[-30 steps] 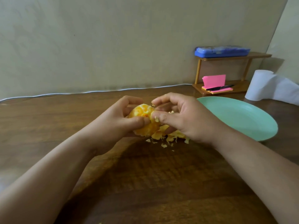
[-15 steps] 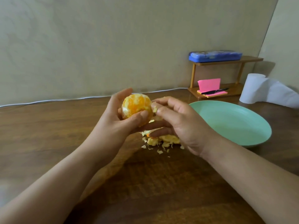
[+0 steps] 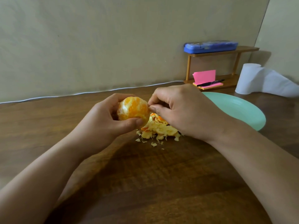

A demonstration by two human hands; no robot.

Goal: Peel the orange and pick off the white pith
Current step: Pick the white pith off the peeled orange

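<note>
View from a head-worn camera looking down at a person's two bare forearms over a dark wooden table [image 3: 145,183]. A pale green plate [image 3: 239,109] sits on the table at the right. To the left of the plate, the left hand [image 3: 100,125] grips a mostly peeled orange [image 3: 132,109], held up off the table with the fingers curled behind it and the thumb pressed across its lower front; the flesh shows bright orange with patches of white pith. Between the orange and the plate, the right hand [image 3: 182,110] has its fingers curled, with thumb and forefinger pinching at the orange's right side; what is caught between them is too small to tell. Under the right hand, just left of the plate's near edge, a heap of peel scraps [image 3: 160,130] lies on the table. Behind the plate stands a small wooden shelf [image 3: 246,49] with a blue case [image 3: 210,46] on top and pink sticky notes [image 3: 205,76] with a black pen [image 3: 210,83] below. Behind and right of the plate is a white paper roll [image 3: 249,80].
</note>
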